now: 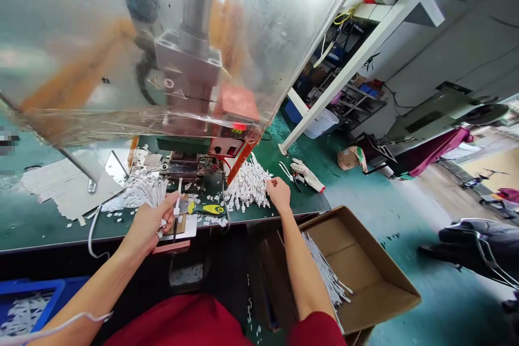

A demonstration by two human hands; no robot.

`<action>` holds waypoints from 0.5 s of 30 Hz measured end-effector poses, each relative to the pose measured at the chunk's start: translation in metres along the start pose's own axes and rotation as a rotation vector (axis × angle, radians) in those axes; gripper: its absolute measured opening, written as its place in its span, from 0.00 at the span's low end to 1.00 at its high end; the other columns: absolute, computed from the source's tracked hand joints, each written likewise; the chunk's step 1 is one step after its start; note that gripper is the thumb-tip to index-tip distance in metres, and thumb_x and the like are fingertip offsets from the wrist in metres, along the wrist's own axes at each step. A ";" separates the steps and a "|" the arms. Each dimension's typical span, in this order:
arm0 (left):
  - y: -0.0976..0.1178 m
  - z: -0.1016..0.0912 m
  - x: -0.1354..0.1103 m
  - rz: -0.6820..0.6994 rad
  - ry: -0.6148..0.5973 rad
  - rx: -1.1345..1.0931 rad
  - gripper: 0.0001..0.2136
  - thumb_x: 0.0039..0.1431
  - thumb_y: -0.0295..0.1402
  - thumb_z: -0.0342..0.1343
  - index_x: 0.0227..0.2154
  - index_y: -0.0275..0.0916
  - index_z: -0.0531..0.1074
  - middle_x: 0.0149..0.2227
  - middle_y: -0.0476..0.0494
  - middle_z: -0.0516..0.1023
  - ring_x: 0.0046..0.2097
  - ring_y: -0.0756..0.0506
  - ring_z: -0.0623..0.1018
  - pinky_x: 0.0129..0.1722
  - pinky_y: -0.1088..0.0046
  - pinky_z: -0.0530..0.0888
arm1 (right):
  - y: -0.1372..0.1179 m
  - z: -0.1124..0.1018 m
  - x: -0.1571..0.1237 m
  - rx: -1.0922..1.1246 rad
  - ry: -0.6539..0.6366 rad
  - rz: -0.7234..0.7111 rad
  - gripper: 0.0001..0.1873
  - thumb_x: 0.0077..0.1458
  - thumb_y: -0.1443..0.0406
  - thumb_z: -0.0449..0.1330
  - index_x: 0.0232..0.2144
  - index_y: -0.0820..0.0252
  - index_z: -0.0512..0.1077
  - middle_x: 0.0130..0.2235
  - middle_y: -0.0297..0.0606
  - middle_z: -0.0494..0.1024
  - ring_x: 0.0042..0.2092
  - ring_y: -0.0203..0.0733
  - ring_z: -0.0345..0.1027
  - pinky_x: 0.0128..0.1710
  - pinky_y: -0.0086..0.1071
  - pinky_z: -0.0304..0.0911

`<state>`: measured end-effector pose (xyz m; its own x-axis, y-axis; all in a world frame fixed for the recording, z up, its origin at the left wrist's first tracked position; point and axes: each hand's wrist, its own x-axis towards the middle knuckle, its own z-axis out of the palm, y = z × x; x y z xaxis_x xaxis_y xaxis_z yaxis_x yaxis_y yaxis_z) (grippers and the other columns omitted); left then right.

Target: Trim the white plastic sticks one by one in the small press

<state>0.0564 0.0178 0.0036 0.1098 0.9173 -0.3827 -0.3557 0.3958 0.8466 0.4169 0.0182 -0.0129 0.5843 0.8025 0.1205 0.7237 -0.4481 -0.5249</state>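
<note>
My left hand (152, 221) is shut on a bunch of thin white strips (156, 192), which fan out past the fingers over the green workbench (60, 232). My right hand (279, 194) rests at the edge of a heap of white strips (247, 184), its fingers curled against them. Whether those fingers hold any strips, I cannot tell. Just beyond and between my hands stands a small press machine (190, 167) with a red digital display. A yellow-and-black handled tool (206, 208) lies on the bench near my left hand.
A clear plastic guard (121, 38) hangs over the press. A white work glove (308, 174) and cutters (290, 175) lie on the bench at right. Below it, a cardboard box (357, 275) holds white strips, and a blue crate (28, 308) holds more at lower left.
</note>
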 end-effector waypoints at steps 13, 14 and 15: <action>0.011 -0.014 -0.018 -0.027 -0.084 0.024 0.17 0.47 0.40 0.68 0.19 0.36 0.66 0.12 0.58 0.58 0.14 0.58 0.56 0.12 0.85 0.51 | -0.030 -0.010 0.002 0.648 -0.007 0.076 0.14 0.43 0.55 0.64 0.24 0.59 0.69 0.26 0.39 0.77 0.20 0.35 0.58 0.21 0.30 0.52; 0.012 -0.016 -0.020 -0.029 -0.092 0.000 0.18 0.47 0.40 0.68 0.18 0.37 0.65 0.13 0.57 0.59 0.14 0.58 0.56 0.12 0.85 0.52 | -0.038 -0.013 -0.010 0.809 -0.059 0.088 0.15 0.41 0.55 0.66 0.24 0.59 0.68 0.26 0.37 0.76 0.19 0.32 0.55 0.19 0.29 0.50; 0.013 -0.017 -0.022 -0.027 -0.095 -0.031 0.18 0.48 0.39 0.68 0.18 0.37 0.65 0.14 0.57 0.60 0.14 0.58 0.56 0.12 0.85 0.52 | -0.047 -0.014 -0.024 0.937 -0.127 0.104 0.17 0.39 0.56 0.69 0.25 0.59 0.69 0.26 0.35 0.76 0.18 0.30 0.54 0.18 0.28 0.49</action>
<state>0.0330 0.0017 0.0169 0.2070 0.9068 -0.3671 -0.3801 0.4203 0.8239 0.3742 0.0144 0.0209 0.5452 0.8378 -0.0282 0.0491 -0.0655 -0.9966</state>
